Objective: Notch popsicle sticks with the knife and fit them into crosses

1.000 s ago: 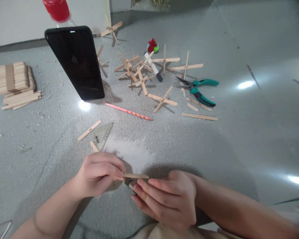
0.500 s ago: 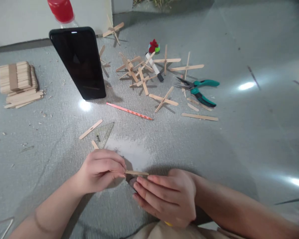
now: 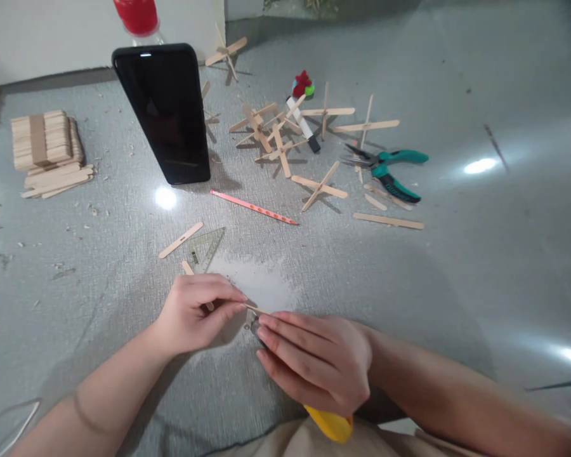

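Observation:
My left hand pinches a wooden craft stick between thumb and fingertips. Its far end meets the fingers of my right hand. That hand is closed round a yellow-handled tool. The tool's grey metal front shows by the fingertips under the stick, but its kind is mostly hidden by the hand. A clear set square lies just beyond my left hand, beside a slotted craft stick. Another stick pokes out behind the knuckles.
A black phone stands against a red-capped bottle. Bundled craft sticks lie at left. Several crossed-stick pieces spread across the back, near a marker, a pink pencil and teal pliers. Pale dust covers the surface ahead.
The stick has tilted, its right end now lower and closer to my right fingers. More of the yellow handle shows below my right hand. The whole view has shifted slightly.

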`<action>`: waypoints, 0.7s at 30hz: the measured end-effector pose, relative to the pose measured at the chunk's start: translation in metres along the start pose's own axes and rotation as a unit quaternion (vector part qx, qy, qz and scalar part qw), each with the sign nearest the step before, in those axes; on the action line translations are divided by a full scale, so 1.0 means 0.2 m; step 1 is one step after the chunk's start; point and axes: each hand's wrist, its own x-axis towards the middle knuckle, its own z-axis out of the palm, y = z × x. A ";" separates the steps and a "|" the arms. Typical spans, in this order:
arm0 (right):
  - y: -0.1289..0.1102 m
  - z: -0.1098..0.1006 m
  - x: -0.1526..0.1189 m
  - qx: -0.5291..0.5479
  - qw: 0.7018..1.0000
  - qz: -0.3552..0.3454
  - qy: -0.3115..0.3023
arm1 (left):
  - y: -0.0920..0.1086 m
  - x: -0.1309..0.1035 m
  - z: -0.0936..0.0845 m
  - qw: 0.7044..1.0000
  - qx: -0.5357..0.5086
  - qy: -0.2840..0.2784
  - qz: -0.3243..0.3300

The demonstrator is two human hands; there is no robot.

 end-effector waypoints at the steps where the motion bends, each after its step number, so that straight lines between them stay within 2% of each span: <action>1: 0.00 0.00 0.00 0.000 1.000 0.001 -0.002 | 0.00 0.00 0.00 1.000 -0.004 0.000 0.002; 5: 0.02 0.00 0.00 0.000 1.000 -0.014 0.002 | -0.01 0.00 0.00 1.000 -0.021 -0.011 0.009; 9: -0.01 0.00 -0.01 -0.015 1.000 -0.018 0.000 | 0.00 -0.01 0.00 1.000 -0.013 -0.009 -0.014; 12: -0.07 0.02 0.00 -0.015 1.000 0.007 -0.005 | 0.00 -0.01 0.00 0.999 0.016 0.027 -0.044; 14: -0.10 0.04 0.01 0.026 0.999 0.016 0.011 | 0.00 -0.01 -0.01 0.997 0.032 0.060 -0.049; 16: -0.10 0.04 0.01 0.024 0.999 -0.004 0.046 | -0.01 -0.01 -0.02 0.997 0.032 0.067 -0.023; 19: -0.05 0.03 0.00 0.041 0.999 -0.002 0.034 | -0.02 -0.02 -0.03 0.998 0.029 0.044 0.043; 21: -0.02 0.02 -0.01 0.051 0.996 -0.002 0.076 | -0.03 -0.02 -0.04 0.995 0.040 0.041 0.083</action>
